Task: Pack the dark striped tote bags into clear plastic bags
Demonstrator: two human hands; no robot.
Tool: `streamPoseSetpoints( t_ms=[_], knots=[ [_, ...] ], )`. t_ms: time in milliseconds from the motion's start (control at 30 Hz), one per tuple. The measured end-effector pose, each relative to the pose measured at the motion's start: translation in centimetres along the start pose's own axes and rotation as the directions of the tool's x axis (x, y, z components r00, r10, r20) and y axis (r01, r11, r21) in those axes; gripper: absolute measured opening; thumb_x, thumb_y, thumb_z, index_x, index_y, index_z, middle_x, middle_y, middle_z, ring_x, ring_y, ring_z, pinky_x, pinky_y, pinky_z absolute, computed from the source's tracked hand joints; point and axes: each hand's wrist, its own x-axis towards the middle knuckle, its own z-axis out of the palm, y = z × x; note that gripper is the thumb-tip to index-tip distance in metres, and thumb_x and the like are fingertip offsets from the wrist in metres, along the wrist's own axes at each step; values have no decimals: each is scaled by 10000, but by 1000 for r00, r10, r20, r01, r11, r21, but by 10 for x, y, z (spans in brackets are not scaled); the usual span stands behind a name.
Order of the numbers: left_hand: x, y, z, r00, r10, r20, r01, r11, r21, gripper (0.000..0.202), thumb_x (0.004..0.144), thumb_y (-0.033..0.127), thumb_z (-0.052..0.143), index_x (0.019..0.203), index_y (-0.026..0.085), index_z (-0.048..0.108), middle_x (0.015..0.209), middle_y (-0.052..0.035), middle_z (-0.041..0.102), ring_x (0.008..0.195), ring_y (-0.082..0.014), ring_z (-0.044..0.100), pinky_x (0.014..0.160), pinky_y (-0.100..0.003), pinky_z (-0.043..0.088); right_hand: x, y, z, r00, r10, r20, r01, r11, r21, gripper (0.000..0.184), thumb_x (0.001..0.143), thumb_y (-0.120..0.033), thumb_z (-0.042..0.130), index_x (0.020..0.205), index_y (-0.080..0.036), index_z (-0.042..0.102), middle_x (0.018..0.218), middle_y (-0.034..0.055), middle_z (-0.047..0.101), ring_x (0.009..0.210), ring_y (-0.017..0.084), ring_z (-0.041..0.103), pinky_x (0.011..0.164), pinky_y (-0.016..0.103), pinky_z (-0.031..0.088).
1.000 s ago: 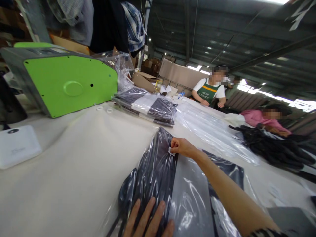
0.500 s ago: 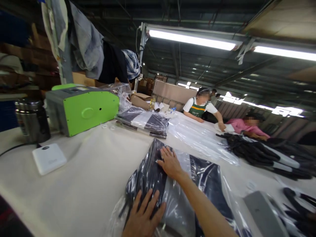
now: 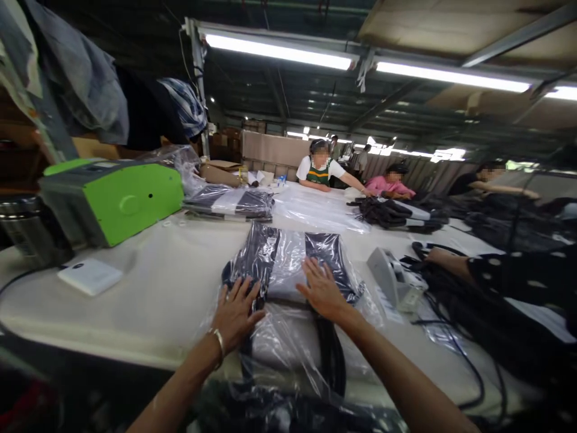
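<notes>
In front of me on the white table lies a folded dark and grey garment inside a clear plastic bag. The bag's loose end and dark straps trail toward the table's near edge. My left hand, a bracelet at its wrist, rests with fingers spread on the left side of the bagged garment. Flat on its grey middle and right part lies my right hand, fingers stretched out. Neither hand grips anything.
A green and grey machine, a white power bank and a steel flask stand left. Behind is a bagged garment stack. To the right are a grey-white device, cables and a co-worker's dotted sleeve. Other people work farther back.
My view has swung right. My right hand has moved from the garment's upper left part toward its right side. My left hand still lies on its left side.
</notes>
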Motion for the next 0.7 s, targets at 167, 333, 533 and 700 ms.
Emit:
streamPoseSetpoints(
  t_ms=[167, 333, 533, 700],
  knots=[
    [-32, -23, 5, 997, -70, 18, 69, 995, 78, 606, 972, 548, 333, 1510, 278, 267, 1600, -50, 211, 1474, -275, 204, 1150, -604, 185, -78, 79, 33, 969, 231, -86, -243, 954, -174, 609, 984, -484, 275, 1490, -151, 342, 1575, 90, 298, 1483, 284, 151, 1177, 556, 149],
    [-47, -29, -5, 989, -128, 67, 122, 989, 85, 565, 984, 483, 341, 1504, 269, 285, 1594, -62, 231, 1465, -270, 236, 1147, -587, 204, -96, 88, 45, 971, 160, -178, -189, 968, -163, 585, 977, -457, 299, 1470, -152, 377, 1552, 102, 354, 1467, 284, 211, 1173, 541, 182],
    [-101, -61, -22, 977, -204, 55, 195, 972, 133, 536, 969, 451, 397, 1473, 270, 376, 1552, -95, 340, 1441, -282, 295, 1144, -571, 227, -106, 89, 45, 847, 276, -454, -332, 942, -45, 711, 957, -517, 200, 1458, -31, 334, 1544, 237, 306, 1473, 326, 170, 1157, 588, 164],
    [-90, -64, -46, 935, -353, -37, 353, 935, -1, 423, 996, 370, 340, 1312, 213, 574, 1356, -83, 604, 1277, -208, 531, 1103, -389, 367, -107, 100, 57, 827, 451, -335, -438, 891, 118, 836, 907, -604, 169, 1462, 9, 291, 1463, 264, 424, 1400, 352, 350, 1152, 581, 201]
  ],
)
